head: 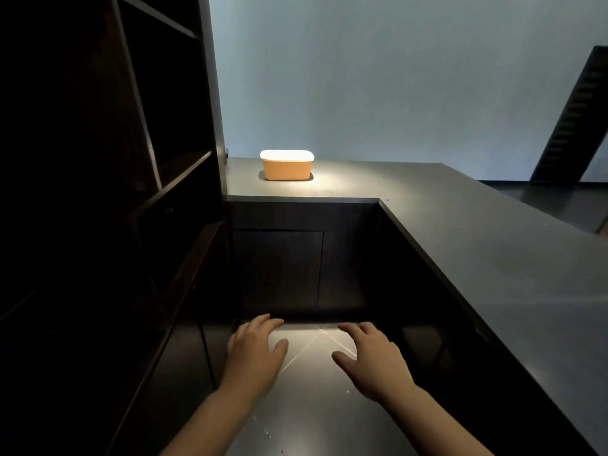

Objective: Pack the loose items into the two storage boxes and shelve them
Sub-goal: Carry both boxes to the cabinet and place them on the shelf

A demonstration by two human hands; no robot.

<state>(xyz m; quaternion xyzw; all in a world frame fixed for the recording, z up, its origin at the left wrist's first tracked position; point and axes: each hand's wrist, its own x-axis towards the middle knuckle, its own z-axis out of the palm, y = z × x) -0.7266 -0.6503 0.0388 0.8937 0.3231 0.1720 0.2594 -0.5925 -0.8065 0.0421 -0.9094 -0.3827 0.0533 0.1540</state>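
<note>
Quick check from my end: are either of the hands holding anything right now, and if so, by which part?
Nothing is held. The left hand and right hand are both open and empty, spread over the dark floor. The orange box sits untouched on the counter.

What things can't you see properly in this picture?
Head view only:
- Inside the orange box: its white lid covers whatever it holds.
- The shelf unit compartments: too dark to tell what is in them.
- A second box and loose items: none show.
- Beneath the left hand and right hand: both spread open, empty.
- The slatted dark shape: cut off by the right edge.
</note>
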